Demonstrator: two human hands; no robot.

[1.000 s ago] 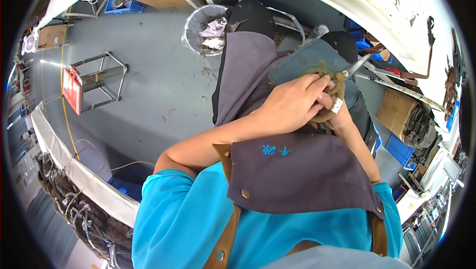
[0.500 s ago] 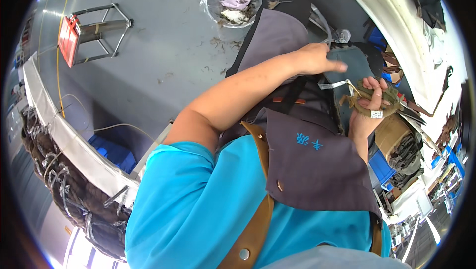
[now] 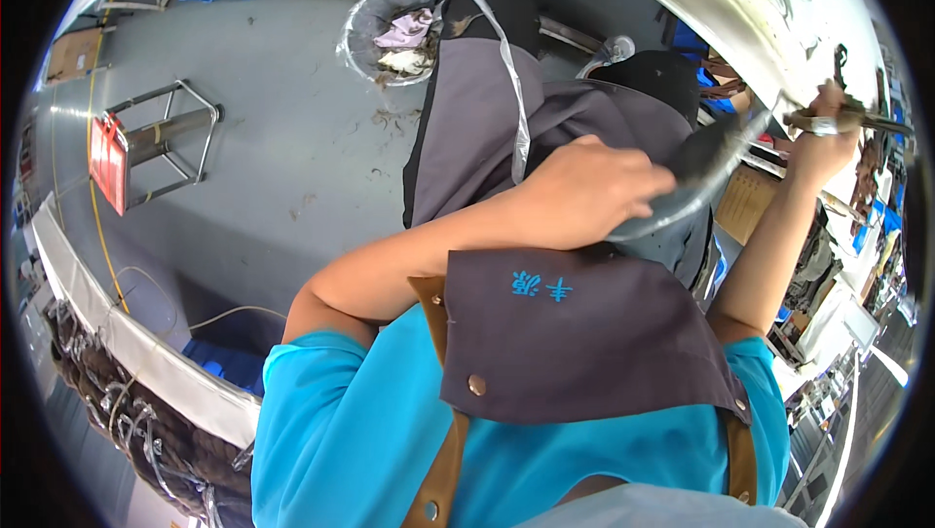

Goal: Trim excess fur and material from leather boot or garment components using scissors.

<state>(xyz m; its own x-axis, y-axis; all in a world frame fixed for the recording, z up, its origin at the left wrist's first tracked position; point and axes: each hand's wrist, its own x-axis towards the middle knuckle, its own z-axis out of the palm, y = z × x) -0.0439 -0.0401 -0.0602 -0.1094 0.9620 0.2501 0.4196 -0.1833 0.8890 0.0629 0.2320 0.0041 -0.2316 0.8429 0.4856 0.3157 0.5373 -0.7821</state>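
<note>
One apron (image 3: 584,343), with two straps (image 3: 440,470) below it. Ahead of the apron, two hands: one left hand (image 3: 599,192), near, and one right hand (image 3: 826,146), farther right. Ahead-left of the apron, one bin (image 3: 355,49) holding two pale scraps (image 3: 406,29). Left of the apron, one stool (image 3: 109,166) and at least two blue crates (image 3: 232,367).

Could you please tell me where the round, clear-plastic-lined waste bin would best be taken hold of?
Probably by the left rim of the round, clear-plastic-lined waste bin, coming from above and the left: its open top offers an edge to pinch there, while its right side lies close beside the person's grey-clad leg. The bare left hand is nearer.
</note>
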